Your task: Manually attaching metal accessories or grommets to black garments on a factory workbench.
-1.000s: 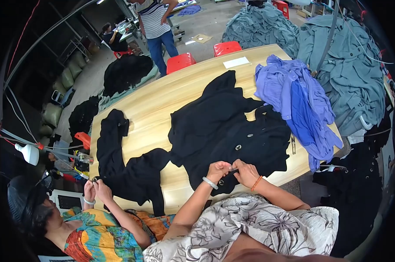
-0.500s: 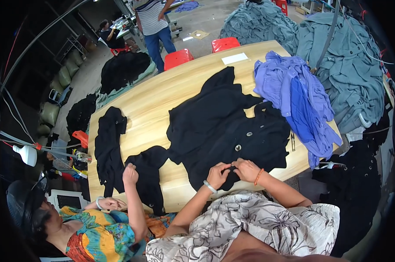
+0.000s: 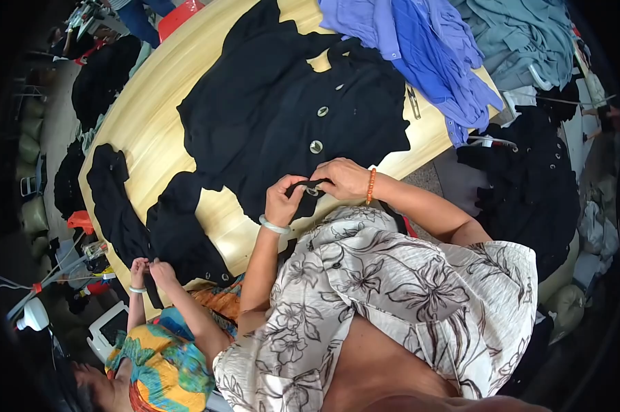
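Observation:
A black buttoned garment [image 3: 255, 103] lies spread over the wooden table, its near edge reaching toward my lap. Between my hands a narrow strip of that edge is lifted, with one round button showing just under it. My left hand [image 3: 282, 200], with a pale bangle at the wrist, pinches the strip from the left. From the right, my right hand [image 3: 345, 180], wearing an orange bead bracelet, pinches it too, fingers bent. Further up the front are pale round buttons [image 3: 316, 147] in a row. Small metal thread snips [image 3: 413, 101] lie right of the garment.
Purple-blue garments [image 3: 433, 62] are heaped at the table's far right, with grey-green cloth [image 3: 522, 38] beyond. At my left a co-worker's hands [image 3: 152, 270] hold another black garment [image 3: 183, 230]. More black clothes [image 3: 529, 178] hang beside the table at right. The wooden table [image 3: 220, 220] curves leftward.
The view has tipped downward, so the table sits higher in the picture. My hands now hold a raised strip of the garment's edge. The co-worker's two hands have come together.

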Tool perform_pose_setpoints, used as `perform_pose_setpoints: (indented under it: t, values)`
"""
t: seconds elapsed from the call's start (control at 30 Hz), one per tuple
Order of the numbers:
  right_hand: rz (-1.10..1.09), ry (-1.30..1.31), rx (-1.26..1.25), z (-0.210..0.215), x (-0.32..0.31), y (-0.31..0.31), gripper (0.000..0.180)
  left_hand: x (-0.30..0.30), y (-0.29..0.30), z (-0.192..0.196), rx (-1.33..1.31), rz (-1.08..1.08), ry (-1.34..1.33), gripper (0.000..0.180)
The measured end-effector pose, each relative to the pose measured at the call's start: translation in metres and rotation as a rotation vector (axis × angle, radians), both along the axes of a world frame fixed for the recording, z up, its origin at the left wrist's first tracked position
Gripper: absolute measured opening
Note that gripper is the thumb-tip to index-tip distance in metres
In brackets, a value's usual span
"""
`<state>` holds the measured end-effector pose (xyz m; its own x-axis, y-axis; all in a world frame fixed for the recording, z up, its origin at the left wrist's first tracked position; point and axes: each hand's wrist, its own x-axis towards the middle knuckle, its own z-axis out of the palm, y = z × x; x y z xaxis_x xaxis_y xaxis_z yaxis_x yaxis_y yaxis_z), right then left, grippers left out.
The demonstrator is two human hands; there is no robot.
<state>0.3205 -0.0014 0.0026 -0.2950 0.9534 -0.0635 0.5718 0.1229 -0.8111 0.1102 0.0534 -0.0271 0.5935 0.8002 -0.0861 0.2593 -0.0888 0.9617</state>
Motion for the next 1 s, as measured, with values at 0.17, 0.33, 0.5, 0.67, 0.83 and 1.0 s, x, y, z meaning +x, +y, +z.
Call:
perform_pose_setpoints:
  t: [0.17, 0.33, 0.5, 0.67, 0.83, 1.0]
  values:
    - [-0.100, -0.349, -0.008, 0.002, 0.030, -0.018, 0.018, -0.027, -0.002, -0.018, 0.110, 0.052, 0.278, 0.018]
    - [-0.123, -0.427, 0.089, -0.004, 0.029, -0.023, 0.013, 0.008, -0.004, 0.002, 0.532, 0.097, 0.302, 0.027]
    - [-0.104, -0.343, 0.124, 0.004, 0.014, -0.015, 0.014, 0.060, 0.014, 0.006, 0.566, 0.078, 0.185, 0.032]
    - [-0.175, -0.274, 0.217, -0.002, 0.012, -0.016, 0.011, 0.069, 0.024, 0.007, 0.346, -0.050, 0.301, 0.025]
    - [-0.206, -0.154, 0.210, 0.018, 0.013, -0.012, 0.023, 0.063, 0.022, 0.003, -0.410, 0.074, -0.140, 0.003]
    - [-0.261, -0.121, 0.182, 0.020, 0.013, -0.009, 0.047, 0.059, 0.022, -0.016, -0.568, 0.110, -0.165, 0.004]
